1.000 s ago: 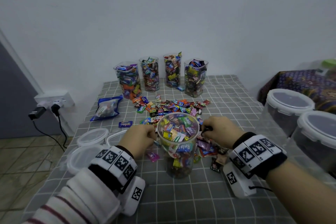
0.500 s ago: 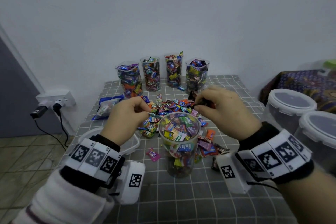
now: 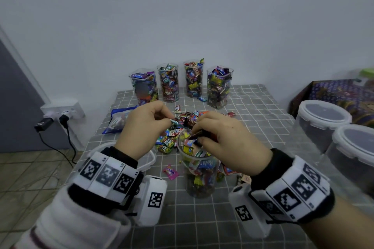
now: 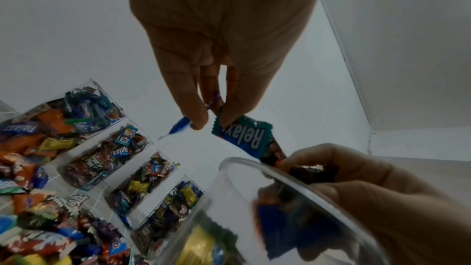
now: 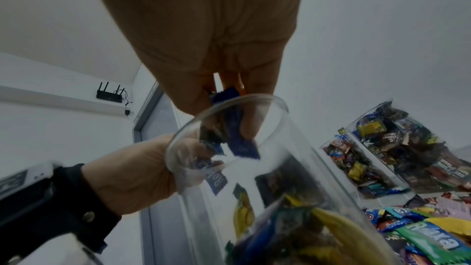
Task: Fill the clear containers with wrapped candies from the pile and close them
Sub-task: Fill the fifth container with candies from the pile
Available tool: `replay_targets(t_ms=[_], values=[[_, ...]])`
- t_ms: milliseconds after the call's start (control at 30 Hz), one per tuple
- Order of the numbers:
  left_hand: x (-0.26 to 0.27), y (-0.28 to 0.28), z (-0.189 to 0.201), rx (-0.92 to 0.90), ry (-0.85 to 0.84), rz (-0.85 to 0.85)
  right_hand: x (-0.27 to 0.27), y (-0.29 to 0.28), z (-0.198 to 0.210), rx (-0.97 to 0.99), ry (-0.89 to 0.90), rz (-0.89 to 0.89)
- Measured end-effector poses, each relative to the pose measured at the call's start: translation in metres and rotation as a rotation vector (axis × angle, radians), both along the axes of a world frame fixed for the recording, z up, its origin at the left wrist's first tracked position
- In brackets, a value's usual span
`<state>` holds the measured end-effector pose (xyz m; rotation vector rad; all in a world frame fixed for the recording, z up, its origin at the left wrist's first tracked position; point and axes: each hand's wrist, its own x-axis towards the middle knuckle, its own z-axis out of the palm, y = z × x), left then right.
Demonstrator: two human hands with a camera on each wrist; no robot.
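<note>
My right hand [image 3: 226, 139] pinches dark wrapped candies [image 5: 239, 144] right over the mouth of the clear container [image 3: 199, 170] just below it. My left hand [image 3: 145, 127], beside it, pinches a teal Relax candy [image 4: 244, 138]. The pile [image 3: 182, 125] lies just beyond both hands on the desk [image 3: 253, 119].

Clear container [image 3: 199, 170]: upright near the front of the worktop, open-topped, nearly full of mixed wrapped candies. Candy pile [image 3: 182, 125]: loose, spread just behind it. Four further clear containers [image 3: 219, 87]: upright in a row at the back edge, full, no lids on. Teal "Relax" candy [image 4: 242, 138]: pinched above the front container's rim
</note>
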<state>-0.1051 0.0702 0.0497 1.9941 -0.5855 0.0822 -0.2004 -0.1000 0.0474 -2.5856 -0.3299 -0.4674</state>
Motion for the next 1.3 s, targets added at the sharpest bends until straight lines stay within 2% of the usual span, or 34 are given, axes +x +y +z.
replay_targets(t_ms=[367,567,700,900,1033,1200,1300], values=[[-0.002,-0.001,0.003,-0.015,-0.001,-0.015,-0.003,-0.005,-0.007,0.183,-0.042,-0.015],[-0.010,-0.005,0.010,-0.072,-0.010,-0.054,-0.007,-0.013,-0.030,0.547,0.288,0.049],[-0.020,-0.016,0.013,-0.098,0.044,-0.143,-0.004,-0.010,-0.050,0.719,0.303,0.023],[-0.023,-0.028,0.003,-0.018,0.101,-0.249,-0.004,-0.011,-0.057,0.752,0.259,0.006],[-0.021,-0.029,0.001,-0.047,0.128,-0.273,-0.003,-0.012,-0.057,0.763,0.252,0.016],[-0.015,-0.025,0.004,-0.134,0.063,-0.170,-0.004,-0.011,-0.059,0.756,0.255,0.010],[-0.001,-0.019,-0.001,-0.218,0.091,-0.074,-0.004,-0.013,-0.060,0.723,0.271,0.013]])
